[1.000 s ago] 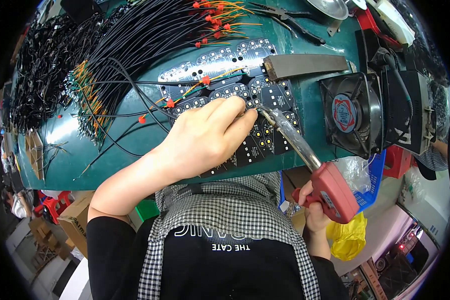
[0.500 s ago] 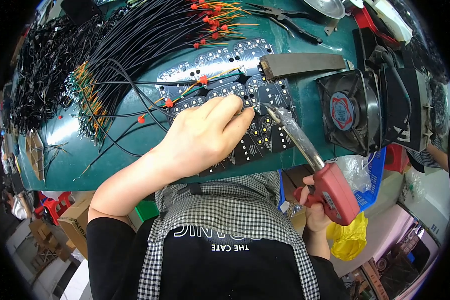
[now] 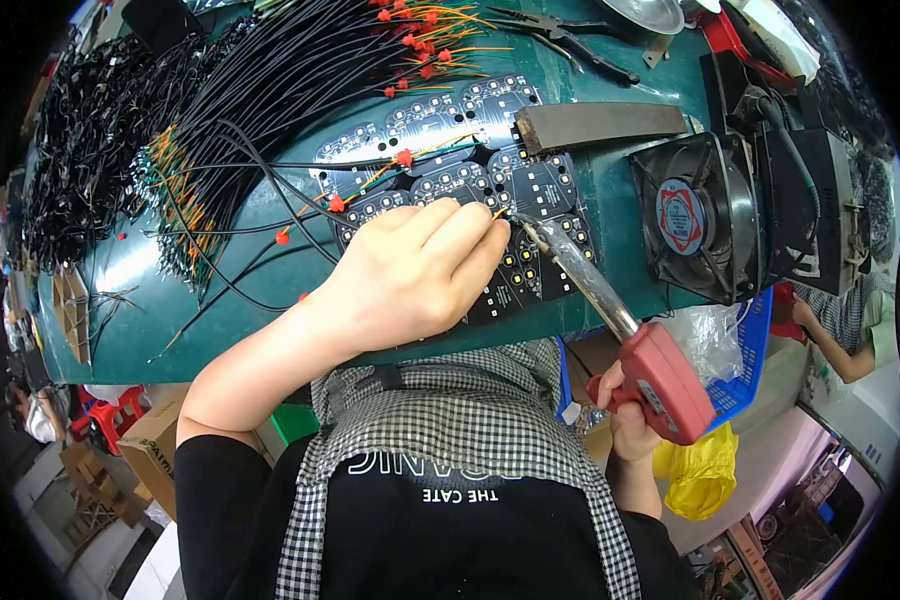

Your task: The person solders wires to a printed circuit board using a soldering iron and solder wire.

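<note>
My left hand (image 3: 420,270) is closed in a pinch over a panel of dark circuit boards (image 3: 540,185). A thin wire end (image 3: 501,212), orange and green, pokes out at its fingertips; the rest of that wire is hidden by the hand. In my right hand (image 3: 630,415) is a red soldering gun (image 3: 667,385), gripped by its handle with a finger at the trigger. Its metal barrel slants up and left, and the tip is at the board beside my left fingertips. Black cables with red ties (image 3: 403,158) lie across the panel, their orange and green ends on the boards.
A grey bar (image 3: 605,127) rests on the panel's far right corner, with a fan (image 3: 685,220) beyond it. Pliers (image 3: 570,40) lie at the back. Bundled black cables (image 3: 280,80) cover the back left. A blue basket (image 3: 755,350) sits below the right edge; another person's arm (image 3: 840,350) shows far right.
The soldering gun's tip has moved slightly left, closer to the wire at my left fingertips. My left hand has barely shifted. At the far right, more of the other person's arm shows.
</note>
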`<control>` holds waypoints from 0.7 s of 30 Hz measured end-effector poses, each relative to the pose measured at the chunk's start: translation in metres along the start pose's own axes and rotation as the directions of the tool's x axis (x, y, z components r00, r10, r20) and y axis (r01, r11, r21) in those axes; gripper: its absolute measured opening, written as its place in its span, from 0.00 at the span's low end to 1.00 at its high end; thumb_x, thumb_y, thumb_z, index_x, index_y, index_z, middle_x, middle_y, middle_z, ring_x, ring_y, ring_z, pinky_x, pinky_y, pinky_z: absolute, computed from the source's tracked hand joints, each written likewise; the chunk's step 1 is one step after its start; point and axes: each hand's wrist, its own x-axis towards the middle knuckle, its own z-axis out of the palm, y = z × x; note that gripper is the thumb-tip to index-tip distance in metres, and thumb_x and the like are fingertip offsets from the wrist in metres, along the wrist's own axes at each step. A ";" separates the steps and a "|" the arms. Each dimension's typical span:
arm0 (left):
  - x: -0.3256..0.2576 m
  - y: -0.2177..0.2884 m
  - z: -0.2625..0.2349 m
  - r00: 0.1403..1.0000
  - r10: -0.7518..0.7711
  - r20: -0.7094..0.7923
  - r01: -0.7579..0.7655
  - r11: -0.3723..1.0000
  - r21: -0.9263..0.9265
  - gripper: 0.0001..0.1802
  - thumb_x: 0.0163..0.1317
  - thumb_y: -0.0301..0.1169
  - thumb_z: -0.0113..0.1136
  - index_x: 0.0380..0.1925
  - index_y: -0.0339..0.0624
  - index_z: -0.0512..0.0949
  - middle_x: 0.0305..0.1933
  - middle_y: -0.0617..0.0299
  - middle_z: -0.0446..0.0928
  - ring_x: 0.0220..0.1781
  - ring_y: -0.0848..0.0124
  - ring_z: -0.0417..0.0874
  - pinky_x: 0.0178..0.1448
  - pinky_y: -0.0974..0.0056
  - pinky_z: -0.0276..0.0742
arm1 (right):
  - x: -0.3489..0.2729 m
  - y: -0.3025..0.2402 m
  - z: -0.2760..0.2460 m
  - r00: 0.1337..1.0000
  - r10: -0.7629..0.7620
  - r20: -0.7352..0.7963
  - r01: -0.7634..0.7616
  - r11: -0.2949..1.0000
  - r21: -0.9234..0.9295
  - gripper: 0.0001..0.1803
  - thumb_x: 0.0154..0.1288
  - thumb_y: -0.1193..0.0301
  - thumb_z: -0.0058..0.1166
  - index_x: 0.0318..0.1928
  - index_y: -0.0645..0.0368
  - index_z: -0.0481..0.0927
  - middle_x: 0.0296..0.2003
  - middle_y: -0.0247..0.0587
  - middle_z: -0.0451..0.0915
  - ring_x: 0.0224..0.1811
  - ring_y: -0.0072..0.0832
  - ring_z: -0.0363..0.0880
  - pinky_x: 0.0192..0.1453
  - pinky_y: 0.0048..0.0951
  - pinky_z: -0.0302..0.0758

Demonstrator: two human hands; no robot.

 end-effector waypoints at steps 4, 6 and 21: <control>0.000 -0.001 0.001 1.000 0.018 -0.008 -0.018 1.000 -0.001 0.17 0.40 0.25 0.57 0.35 0.34 0.78 0.31 0.61 0.71 0.25 0.72 0.73 0.24 0.70 0.67 | -0.003 0.004 -0.005 1.000 0.001 0.012 -0.001 0.999 -0.047 0.42 0.49 0.57 0.67 0.55 0.75 0.63 0.30 0.41 0.77 0.27 0.22 0.76 0.33 0.23 0.74; 0.000 -0.001 0.002 1.000 0.012 -0.002 -0.012 1.000 -0.009 0.17 0.40 0.25 0.57 0.35 0.34 0.78 0.31 0.61 0.70 0.25 0.72 0.73 0.24 0.70 0.67 | -0.006 0.011 -0.013 1.000 0.004 0.028 -0.003 1.000 -0.027 0.42 0.49 0.56 0.66 0.55 0.75 0.64 0.30 0.41 0.78 0.27 0.23 0.77 0.35 0.24 0.75; 0.000 0.000 0.002 1.000 -0.004 0.018 0.004 1.000 -0.016 0.17 0.40 0.24 0.57 0.36 0.33 0.77 0.32 0.60 0.70 0.26 0.71 0.74 0.26 0.70 0.69 | 0.002 -0.005 0.007 0.997 -0.032 -0.068 0.031 0.999 -0.019 0.47 0.46 0.54 0.68 0.58 0.73 0.60 0.32 0.47 0.78 0.23 0.23 0.74 0.29 0.20 0.69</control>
